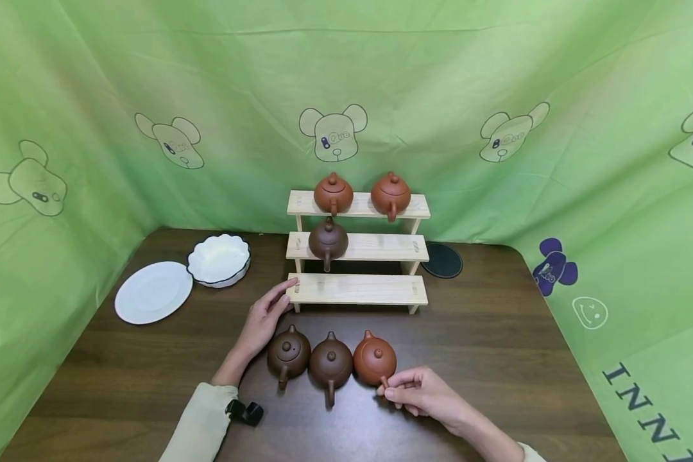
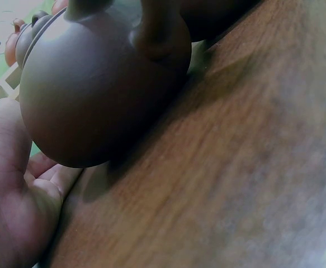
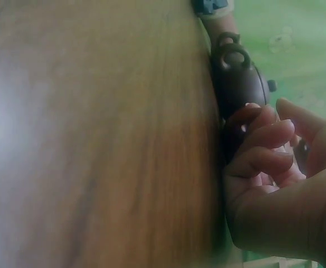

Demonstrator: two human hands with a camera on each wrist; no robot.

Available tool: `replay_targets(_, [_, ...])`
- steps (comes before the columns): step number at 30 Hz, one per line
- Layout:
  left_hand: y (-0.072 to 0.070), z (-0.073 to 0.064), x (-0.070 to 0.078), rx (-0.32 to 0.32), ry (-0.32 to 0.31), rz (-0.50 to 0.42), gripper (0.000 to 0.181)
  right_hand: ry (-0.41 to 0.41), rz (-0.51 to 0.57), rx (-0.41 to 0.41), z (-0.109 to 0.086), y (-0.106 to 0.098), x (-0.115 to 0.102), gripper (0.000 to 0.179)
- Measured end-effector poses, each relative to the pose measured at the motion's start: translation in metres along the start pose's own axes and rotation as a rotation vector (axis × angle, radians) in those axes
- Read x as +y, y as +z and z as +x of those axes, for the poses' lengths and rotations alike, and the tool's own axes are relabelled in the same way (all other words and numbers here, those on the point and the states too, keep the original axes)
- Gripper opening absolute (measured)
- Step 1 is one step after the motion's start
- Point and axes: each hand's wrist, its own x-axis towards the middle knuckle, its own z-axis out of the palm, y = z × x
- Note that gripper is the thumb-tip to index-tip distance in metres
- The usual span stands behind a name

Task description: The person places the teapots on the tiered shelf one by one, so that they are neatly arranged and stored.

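My right hand (image 1: 424, 396) pinches the handle of a reddish-orange teapot (image 1: 375, 357), which sits on the table at the right end of a row of three. In the right wrist view the curled fingers (image 3: 263, 145) partly hide that handle. Beside it stand a dark brown teapot (image 1: 331, 361) in the middle and another dark brown teapot (image 1: 289, 354) on the left. My left hand (image 1: 264, 319) reaches past the left teapot, its extended fingers touching the left end of the wooden three-step stand (image 1: 358, 290). That left teapot (image 2: 101, 84) fills much of the left wrist view.
Two reddish teapots (image 1: 333, 194) stand on the top step, and a dark brown teapot (image 1: 328, 240) on the middle step. A white plate (image 1: 153, 292) and a fluted white bowl (image 1: 219, 258) lie at the left. A dark round coaster (image 1: 442, 260) is right of the stand.
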Motion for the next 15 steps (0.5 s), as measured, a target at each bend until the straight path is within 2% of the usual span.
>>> replay_targets(2, [-0.001,0.001,-0.007,-0.001,0.031,-0.012,0.041,-0.001,-0.002,-0.001,0.001,0.002,0.000,0.033])
replay_targets(3, [0.000,0.000,-0.003,0.001,0.048,-0.010,0.042,-0.004,-0.001,-0.003,0.002,0.002,0.001,0.033])
replay_targets(4, [0.000,0.001,-0.008,-0.001,0.062,-0.013,0.041,-0.006,-0.002,-0.004,0.002,0.003,0.001,0.033])
replay_targets(8, [-0.002,0.003,-0.019,0.003,0.076,-0.019,0.041,-0.024,-0.012,0.004,0.002,0.004,0.002,0.033])
replay_targets(15, [0.000,-0.001,-0.005,0.009,0.097,-0.038,0.041,-0.034,-0.027,0.030,0.002,0.005,0.001,0.031])
